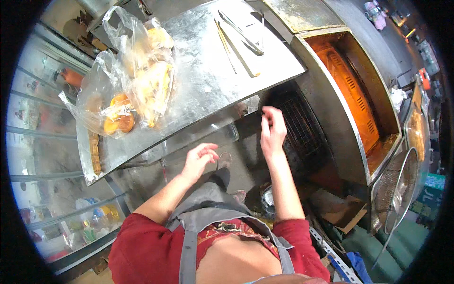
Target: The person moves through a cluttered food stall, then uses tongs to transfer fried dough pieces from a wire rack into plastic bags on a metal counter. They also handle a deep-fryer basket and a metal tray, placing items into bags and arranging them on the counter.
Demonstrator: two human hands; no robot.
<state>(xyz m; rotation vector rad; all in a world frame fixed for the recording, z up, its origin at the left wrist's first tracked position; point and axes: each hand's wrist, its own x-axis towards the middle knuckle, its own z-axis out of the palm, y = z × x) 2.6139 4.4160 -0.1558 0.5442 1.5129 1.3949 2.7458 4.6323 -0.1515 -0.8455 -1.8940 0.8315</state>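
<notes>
My left hand [201, 159] hangs before the near edge of a metal-topped table [209, 85], its fingers slightly curled and holding nothing. To the right of it, my right hand [273, 129] is raised beside the table's edge, fingers bent, with no object seen in it. On the table's left part stand clear plastic bags [149, 78] of yellow-brown food, and a smaller bag with round orange-brown pieces [120, 115]. Metal tongs [243, 33] and a pair of thin sticks [224, 39] lie on the far right part of the table.
A deep fryer vat [345, 81] with orange oil stands at the right. Round wire strainers [400, 195] hang beyond its near end. A glass-fronted cabinet [46, 131] with bottles is at the left. Below the fryer sits an open cardboard box [340, 213]. A dark wire rack [301, 120] lies under the table's right end.
</notes>
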